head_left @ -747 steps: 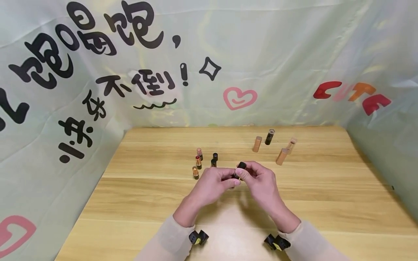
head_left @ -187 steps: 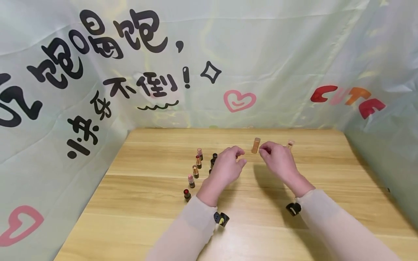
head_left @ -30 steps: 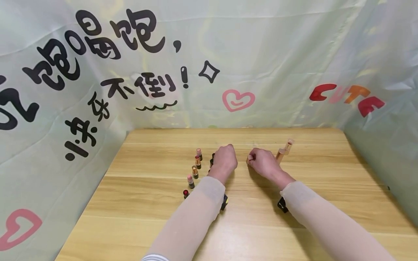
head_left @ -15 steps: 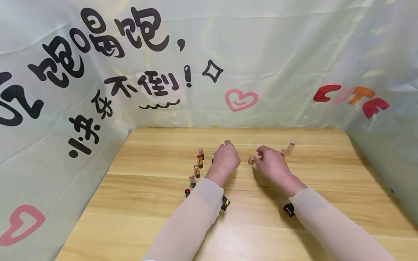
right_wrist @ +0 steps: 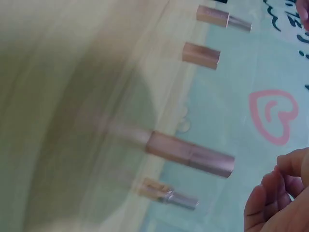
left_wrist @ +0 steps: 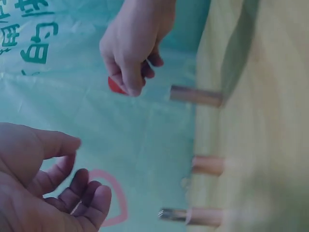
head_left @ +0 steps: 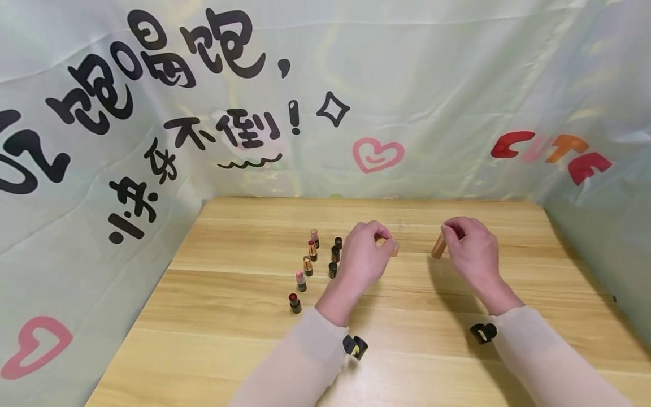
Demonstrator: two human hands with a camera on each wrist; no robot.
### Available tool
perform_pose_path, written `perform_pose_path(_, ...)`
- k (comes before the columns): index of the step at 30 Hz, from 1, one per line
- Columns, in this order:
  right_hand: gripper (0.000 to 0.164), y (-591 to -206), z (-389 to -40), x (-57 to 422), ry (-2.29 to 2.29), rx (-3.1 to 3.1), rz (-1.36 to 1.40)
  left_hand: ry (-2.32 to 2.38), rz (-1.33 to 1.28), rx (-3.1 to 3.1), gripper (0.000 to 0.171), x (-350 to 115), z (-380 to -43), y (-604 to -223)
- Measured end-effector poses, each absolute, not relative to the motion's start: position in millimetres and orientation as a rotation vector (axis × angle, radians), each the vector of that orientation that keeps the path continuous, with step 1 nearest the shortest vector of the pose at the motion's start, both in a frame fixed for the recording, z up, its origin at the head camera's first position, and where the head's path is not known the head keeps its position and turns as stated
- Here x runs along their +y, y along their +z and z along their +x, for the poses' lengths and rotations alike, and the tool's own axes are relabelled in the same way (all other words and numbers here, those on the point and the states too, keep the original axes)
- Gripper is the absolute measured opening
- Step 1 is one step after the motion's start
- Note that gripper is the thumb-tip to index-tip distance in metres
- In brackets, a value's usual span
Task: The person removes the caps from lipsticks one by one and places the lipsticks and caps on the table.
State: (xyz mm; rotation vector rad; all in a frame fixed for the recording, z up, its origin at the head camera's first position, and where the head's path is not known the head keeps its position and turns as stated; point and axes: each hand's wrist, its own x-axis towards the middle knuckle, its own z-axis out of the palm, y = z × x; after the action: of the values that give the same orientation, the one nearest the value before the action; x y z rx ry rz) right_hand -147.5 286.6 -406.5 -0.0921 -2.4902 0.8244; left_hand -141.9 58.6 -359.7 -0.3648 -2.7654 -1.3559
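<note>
My left hand [head_left: 363, 257] hovers beside a short rose-gold lipstick cap [head_left: 395, 249]. Its fingers are bent loosely, with nothing between them in the left wrist view. An uncapped lipstick in a rose-gold base [left_wrist: 205, 216] stands near that cap; the head view hides it behind the left hand. Farther right, my right hand [head_left: 473, 246] hangs close to a tall capped rose-gold lipstick [head_left: 438, 247]. The right wrist view shows its fingers relaxed and apart from that lipstick. A lipstick with a clear section [right_wrist: 166, 192] stands beyond, hidden by the right hand in the head view.
Several uncapped lipsticks, a dark red one [head_left: 295, 303] nearest, form a slanting row on the left of the wooden table [head_left: 229, 339]. Black caps [head_left: 333, 270] stand in a second row beside them, partly behind the left hand. A printed cloth [head_left: 437, 113] walls the table's back and sides.
One second ago the right hand was holding the rose-gold cap; it has let go and moved right to the tall lipstick. The left hand has shifted right and its fingers have loosened.
</note>
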Motion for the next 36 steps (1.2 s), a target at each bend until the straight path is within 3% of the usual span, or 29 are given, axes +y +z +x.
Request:
perform_pose_path(12,0.054,-421.3,-151.4,303.9,0.975,-2.764,-0.099,-1.512,-0.36,-2.692,0.008,55.0,-121.9,-387.3)
perform_pose_path(23,0.019,-436.0,-154.5,305.7,0.966,-2.79,-0.127,-1.511,-0.35,-2.723,0.006,47.7,-122.8,-390.4)
perform_pose_path(36,0.032,-436.6,-147.8,300.5,0.999,-2.771,-0.191,-1.505,-0.321,-2.716,0.006,39.4,-126.3,-394.4)
